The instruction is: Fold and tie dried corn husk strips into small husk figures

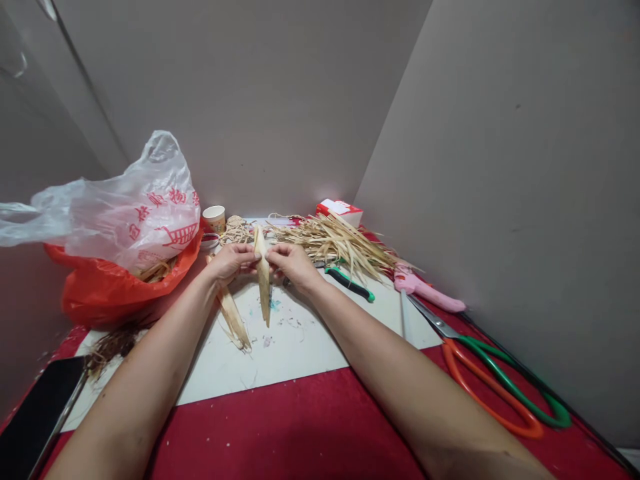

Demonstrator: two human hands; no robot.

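Note:
A pale, dried corn husk (263,283) is held up over the white board, long and narrow, its lower tip hanging down. My left hand (231,262) pinches its left edge between thumb and fingers. On the opposite edge, my right hand (295,265) grips it the same way, close to the left one. Another husk piece (233,319) lies on the board below my left wrist, with frayed ends. Green-and-black-handled pliers (353,285) rest just right of my right hand, their jaws partly hidden.
The white board (300,357) lies on a red cloth (280,427). Husk strips (345,243) are heaped behind, beside a red-and-white box (345,212). Plastic bags (120,293), a paper cup (214,217) and a phone (40,407) are left; a pink glue gun (425,290) and large scissors (490,373) right.

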